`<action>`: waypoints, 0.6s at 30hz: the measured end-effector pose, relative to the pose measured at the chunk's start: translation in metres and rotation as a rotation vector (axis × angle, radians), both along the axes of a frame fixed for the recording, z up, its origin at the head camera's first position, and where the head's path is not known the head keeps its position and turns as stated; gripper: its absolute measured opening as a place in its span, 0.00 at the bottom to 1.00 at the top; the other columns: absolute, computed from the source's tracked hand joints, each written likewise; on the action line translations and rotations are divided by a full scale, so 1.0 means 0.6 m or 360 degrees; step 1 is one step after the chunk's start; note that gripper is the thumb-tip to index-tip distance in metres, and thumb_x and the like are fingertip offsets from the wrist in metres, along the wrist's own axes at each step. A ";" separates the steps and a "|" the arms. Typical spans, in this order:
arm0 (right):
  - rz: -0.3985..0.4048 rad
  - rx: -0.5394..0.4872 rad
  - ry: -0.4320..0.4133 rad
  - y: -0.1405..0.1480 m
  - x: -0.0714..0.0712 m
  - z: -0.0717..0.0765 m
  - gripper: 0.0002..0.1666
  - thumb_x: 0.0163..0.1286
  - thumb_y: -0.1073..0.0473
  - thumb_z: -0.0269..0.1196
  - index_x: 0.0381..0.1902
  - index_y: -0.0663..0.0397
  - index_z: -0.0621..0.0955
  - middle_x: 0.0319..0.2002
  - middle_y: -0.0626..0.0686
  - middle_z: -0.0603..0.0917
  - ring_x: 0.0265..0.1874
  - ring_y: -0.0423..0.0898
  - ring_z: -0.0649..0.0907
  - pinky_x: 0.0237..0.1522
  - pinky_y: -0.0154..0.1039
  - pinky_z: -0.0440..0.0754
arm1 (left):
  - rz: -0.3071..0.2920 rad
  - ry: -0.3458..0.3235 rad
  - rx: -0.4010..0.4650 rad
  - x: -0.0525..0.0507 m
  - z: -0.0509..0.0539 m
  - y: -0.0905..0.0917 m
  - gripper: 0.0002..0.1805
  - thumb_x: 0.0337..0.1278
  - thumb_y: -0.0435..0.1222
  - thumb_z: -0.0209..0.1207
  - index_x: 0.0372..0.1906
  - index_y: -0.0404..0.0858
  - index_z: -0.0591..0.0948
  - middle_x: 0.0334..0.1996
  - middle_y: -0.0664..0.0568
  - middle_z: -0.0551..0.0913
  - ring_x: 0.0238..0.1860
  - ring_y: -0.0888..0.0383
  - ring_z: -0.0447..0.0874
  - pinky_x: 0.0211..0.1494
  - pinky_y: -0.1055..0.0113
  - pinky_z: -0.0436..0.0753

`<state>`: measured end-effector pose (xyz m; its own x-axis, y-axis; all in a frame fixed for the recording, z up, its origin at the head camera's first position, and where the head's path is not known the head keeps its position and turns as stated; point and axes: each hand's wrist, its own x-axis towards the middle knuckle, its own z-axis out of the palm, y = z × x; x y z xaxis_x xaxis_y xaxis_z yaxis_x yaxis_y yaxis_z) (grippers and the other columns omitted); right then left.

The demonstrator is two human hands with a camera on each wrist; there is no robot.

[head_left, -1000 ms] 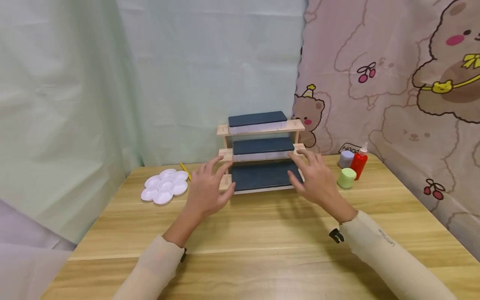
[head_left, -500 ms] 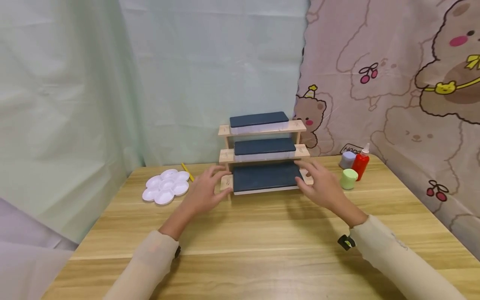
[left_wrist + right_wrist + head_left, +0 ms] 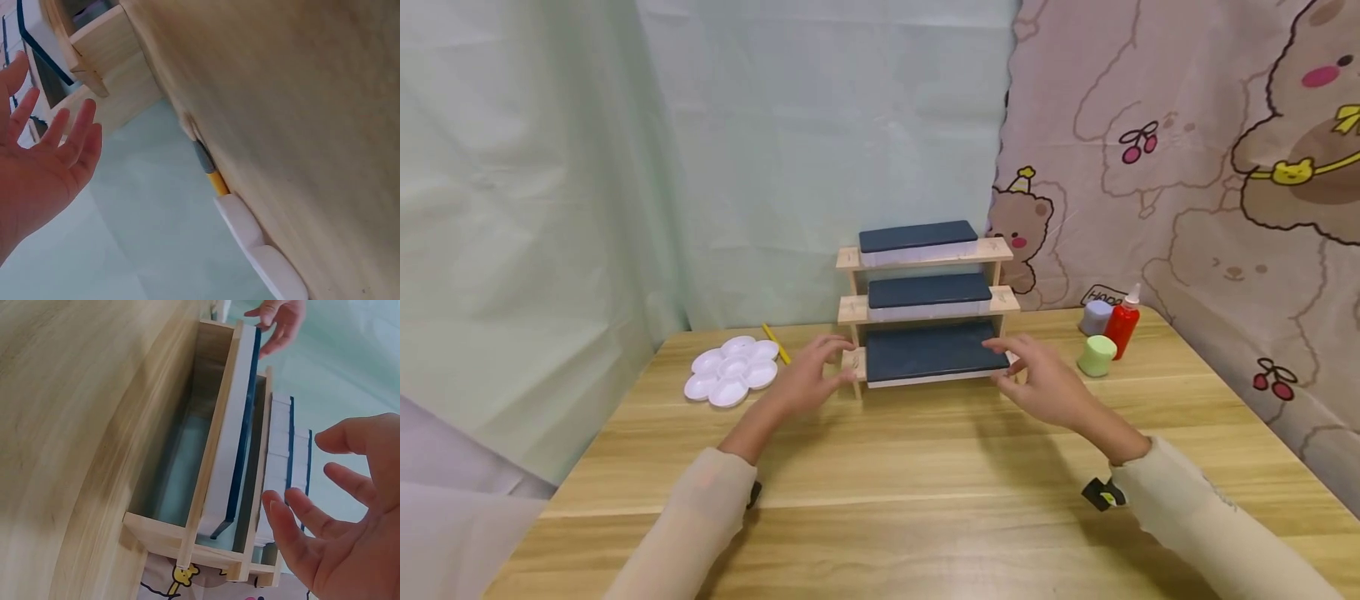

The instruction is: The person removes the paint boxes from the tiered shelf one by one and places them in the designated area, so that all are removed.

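Note:
A three-tier wooden rack (image 3: 850, 310) stands at the back of the table, with a dark-blue-lidded white box on each tier. The largest, the lowest box (image 3: 936, 354), lies between my two hands. My left hand (image 3: 808, 379) hovers by the rack's left end, fingers loosely bent and holding nothing; the left wrist view shows its palm and spread fingers apart from the rack. At the other end is my right hand (image 3: 1045, 383), its fingers gently curved by the box's right edge. In the right wrist view this hand (image 3: 350, 519) holds nothing; whether a fingertip touches the box I cannot tell.
Left of the rack lie a white flower-shaped palette (image 3: 732, 371) and a yellow-handled brush (image 3: 777, 343). To the right stand a red squeeze bottle (image 3: 1123, 327), a green jar (image 3: 1097, 357) and a bluish jar (image 3: 1095, 317). Curtains hang behind the table.
Both hands have drawn apart and toward me, from over the lowest box's ends to beside the rack's ends. Rack and boxes look the same.

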<state>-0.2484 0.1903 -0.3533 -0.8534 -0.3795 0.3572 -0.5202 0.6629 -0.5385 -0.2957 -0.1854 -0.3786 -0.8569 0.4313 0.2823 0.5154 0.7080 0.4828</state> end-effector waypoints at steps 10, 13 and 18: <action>-0.0032 0.0027 -0.0083 0.007 -0.002 -0.005 0.26 0.66 0.65 0.65 0.62 0.57 0.77 0.44 0.57 0.81 0.23 0.43 0.78 0.25 0.36 0.77 | -0.0021 -0.0161 -0.0027 -0.022 -0.009 -0.001 0.28 0.63 0.45 0.65 0.64 0.38 0.74 0.65 0.41 0.69 0.54 0.41 0.78 0.53 0.47 0.78; -0.0043 0.0042 -0.0111 0.008 -0.004 -0.006 0.25 0.66 0.65 0.65 0.62 0.56 0.77 0.39 0.53 0.81 0.15 0.41 0.73 0.18 0.35 0.72 | -0.0011 -0.0179 -0.0028 -0.026 -0.011 -0.002 0.28 0.63 0.44 0.65 0.64 0.38 0.74 0.65 0.42 0.69 0.53 0.42 0.78 0.52 0.49 0.79; -0.0109 0.0066 -0.0148 0.008 -0.003 -0.010 0.26 0.65 0.64 0.65 0.62 0.56 0.77 0.38 0.53 0.84 0.12 0.40 0.69 0.16 0.34 0.68 | -0.0022 -0.0194 -0.0033 -0.031 -0.015 -0.004 0.28 0.62 0.44 0.66 0.64 0.38 0.74 0.66 0.41 0.68 0.53 0.42 0.79 0.53 0.49 0.79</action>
<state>-0.2501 0.1953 -0.3593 -0.9066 -0.3319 0.2606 -0.4220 0.7180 -0.5535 -0.3140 -0.1881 -0.3876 -0.8783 0.4478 0.1674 0.4635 0.7117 0.5279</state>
